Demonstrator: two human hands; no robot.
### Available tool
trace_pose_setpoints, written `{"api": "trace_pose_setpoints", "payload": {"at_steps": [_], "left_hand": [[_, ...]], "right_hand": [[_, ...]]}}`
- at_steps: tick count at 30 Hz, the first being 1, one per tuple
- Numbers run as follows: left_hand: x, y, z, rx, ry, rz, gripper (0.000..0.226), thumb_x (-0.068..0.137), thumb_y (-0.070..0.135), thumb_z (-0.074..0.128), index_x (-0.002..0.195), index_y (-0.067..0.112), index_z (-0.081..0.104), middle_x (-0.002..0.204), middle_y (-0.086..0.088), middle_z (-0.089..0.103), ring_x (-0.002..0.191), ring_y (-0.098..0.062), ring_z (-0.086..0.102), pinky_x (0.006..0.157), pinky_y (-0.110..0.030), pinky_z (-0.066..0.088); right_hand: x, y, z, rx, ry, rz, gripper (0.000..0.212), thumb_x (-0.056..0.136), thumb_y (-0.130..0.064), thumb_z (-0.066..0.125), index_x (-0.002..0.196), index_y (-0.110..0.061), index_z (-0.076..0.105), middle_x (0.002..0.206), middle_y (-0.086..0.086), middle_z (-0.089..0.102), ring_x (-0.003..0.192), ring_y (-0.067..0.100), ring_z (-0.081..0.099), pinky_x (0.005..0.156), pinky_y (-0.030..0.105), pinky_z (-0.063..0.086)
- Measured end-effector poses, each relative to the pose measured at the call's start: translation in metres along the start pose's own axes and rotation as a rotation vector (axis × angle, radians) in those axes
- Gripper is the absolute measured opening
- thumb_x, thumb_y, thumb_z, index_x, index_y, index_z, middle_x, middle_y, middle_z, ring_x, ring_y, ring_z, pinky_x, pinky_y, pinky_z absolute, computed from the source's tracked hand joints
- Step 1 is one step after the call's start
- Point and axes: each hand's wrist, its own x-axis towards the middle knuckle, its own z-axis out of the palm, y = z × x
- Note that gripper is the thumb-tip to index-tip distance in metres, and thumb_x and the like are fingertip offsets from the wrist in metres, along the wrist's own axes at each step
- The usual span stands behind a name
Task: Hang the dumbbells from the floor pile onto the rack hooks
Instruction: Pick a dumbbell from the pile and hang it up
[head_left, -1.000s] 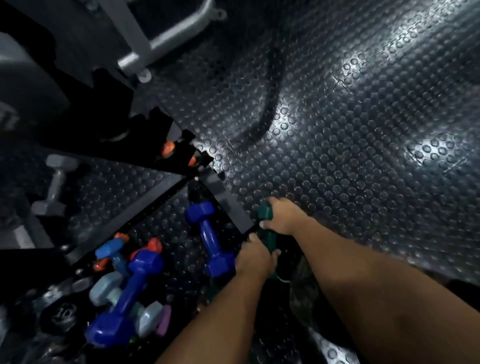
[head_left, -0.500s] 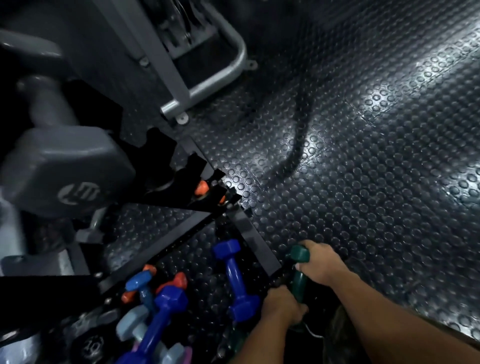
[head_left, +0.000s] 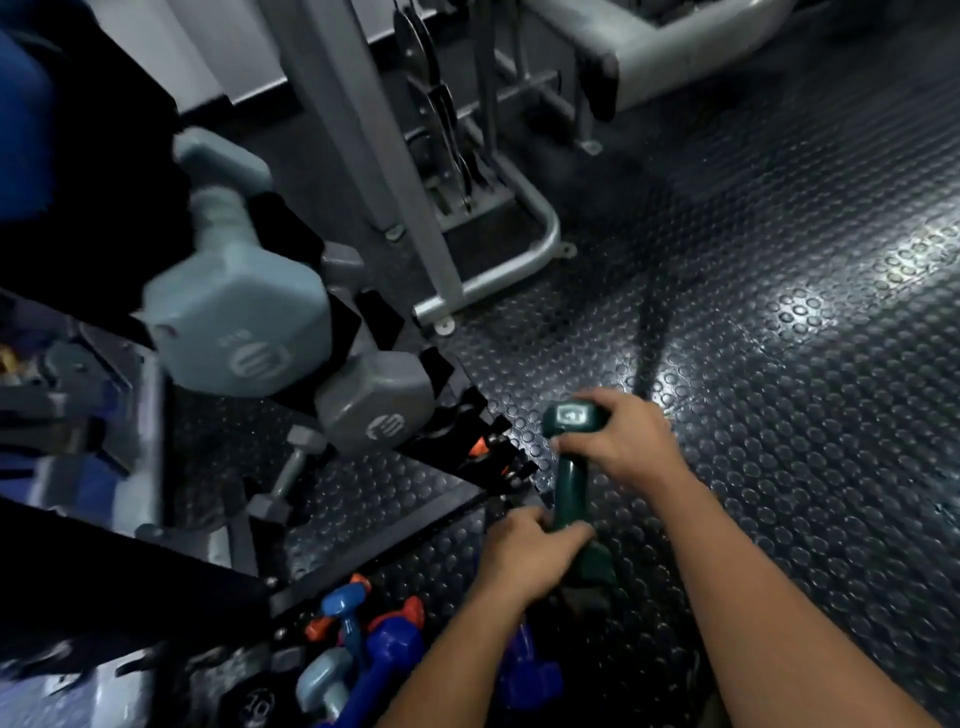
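A dark green dumbbell (head_left: 570, 478) is held off the studded floor in both hands. My right hand (head_left: 621, 439) grips its upper head, where a white label shows. My left hand (head_left: 527, 553) grips the lower part of the handle, and the lower head pokes out below it. The floor pile (head_left: 363, 654) of blue, orange and pale grey dumbbells lies at the bottom, left of my left forearm. The black rack (head_left: 457, 447) with its hooks stands left of the green dumbbell. Two grey dumbbells (head_left: 244, 322) hang on the rack higher up.
A grey metal machine frame (head_left: 457, 244) stands behind the rack. A small grey dumbbell (head_left: 288, 475) lies on the floor under the rack. A padded bench (head_left: 670, 47) is at the top right. Studded rubber flooring (head_left: 779, 364) spreads to the right.
Both hands have lifted the green dumbbell off the floor and up toward the rack. The view has tilted upward, so the pile has slid to the bottom edge and more of the rack shows.
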Motion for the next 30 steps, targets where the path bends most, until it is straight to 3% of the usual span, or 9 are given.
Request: {"api": "trace_pose_setpoints", "payload": {"at_steps": [4,6,9,12,18,21,25,28,30], "left_hand": [[-0.033,0.006,-0.055,-0.296,0.11,0.13,0.064,0.05,0.077,0.087,0.098,0.037,0.07,0.097,0.012,0.076,0.088,-0.01,0.073,0.086,-0.043,0.06],[-0.048,0.01,-0.074,-0.322,0.238,0.194,0.066,0.05,0.069,0.091,0.104,0.042,0.065,0.102,0.013,0.074,0.089,-0.006,0.072,0.084,-0.038,0.061],[-0.061,0.019,-0.093,-0.461,0.465,0.266,0.056,0.058,0.05,0.096,0.102,0.036,0.064,0.092,0.018,0.074,0.083,0.004,0.069,0.08,-0.028,0.057],[-0.06,0.028,-0.097,-0.702,0.504,0.257,0.053,0.063,0.035,0.098,0.107,0.028,0.07,0.096,0.013,0.078,0.089,-0.006,0.075,0.089,-0.04,0.059],[-0.042,0.037,-0.086,-1.06,0.586,0.163,0.062,0.066,0.019,0.097,0.118,0.027,0.064,0.101,0.014,0.078,0.092,-0.003,0.075,0.095,-0.035,0.058],[-0.035,0.038,-0.088,-1.152,0.56,0.121,0.06,0.069,0.021,0.094,0.121,0.025,0.065,0.105,0.011,0.078,0.097,-0.007,0.075,0.097,-0.041,0.058],[-0.029,0.037,-0.084,-1.343,0.489,-0.035,0.046,0.076,0.03,0.086,0.115,0.022,0.063,0.109,0.004,0.076,0.101,-0.013,0.072,0.083,-0.036,0.06],[-0.027,0.03,-0.084,-1.382,0.453,-0.046,0.051,0.083,0.034,0.081,0.125,0.015,0.059,0.12,-0.002,0.072,0.106,-0.016,0.071,0.072,-0.031,0.061],[-0.028,0.023,-0.083,-1.343,0.431,-0.011,0.048,0.09,0.042,0.072,0.13,0.018,0.059,0.125,-0.005,0.069,0.107,-0.021,0.072,0.073,-0.035,0.063]], "right_hand": [[0.016,-0.065,-0.012,0.12,0.128,-0.141,0.059,0.06,-0.051,0.095,0.114,-0.039,0.075,0.092,-0.021,0.074,0.086,-0.007,0.067,0.078,0.016,0.054],[0.024,-0.09,-0.01,0.161,0.175,-0.217,0.057,0.061,-0.055,0.093,0.113,-0.039,0.076,0.09,-0.019,0.075,0.087,-0.006,0.068,0.08,0.019,0.055],[0.038,-0.121,0.0,0.253,0.195,-0.297,0.055,0.063,-0.057,0.092,0.111,-0.038,0.075,0.092,-0.018,0.077,0.09,-0.003,0.07,0.085,0.029,0.059],[0.054,-0.146,0.009,0.255,0.171,-0.334,0.06,0.06,-0.059,0.093,0.113,-0.039,0.074,0.096,-0.018,0.076,0.093,-0.003,0.069,0.089,0.03,0.059],[0.083,-0.158,0.038,0.108,0.005,-0.357,0.061,0.068,-0.066,0.086,0.12,-0.04,0.069,0.104,-0.013,0.073,0.1,0.007,0.067,0.092,0.033,0.057],[0.1,-0.159,0.043,0.117,-0.092,-0.38,0.049,0.089,-0.054,0.075,0.134,-0.034,0.067,0.109,-0.011,0.072,0.106,0.009,0.064,0.096,0.031,0.051],[0.125,-0.158,0.057,0.286,-0.31,-0.271,0.04,0.096,-0.012,0.06,0.135,-0.015,0.07,0.092,-0.012,0.071,0.082,0.005,0.062,0.085,0.029,0.049],[0.124,-0.151,0.057,0.3,-0.371,-0.228,0.046,0.093,0.012,0.05,0.132,-0.002,0.069,0.116,0.003,0.072,0.086,0.007,0.064,0.083,0.027,0.051],[0.122,-0.143,0.054,0.364,-0.388,-0.196,0.042,0.098,0.01,0.048,0.132,-0.001,0.068,0.12,0.009,0.072,0.082,0.015,0.064,0.08,0.031,0.054]]}}
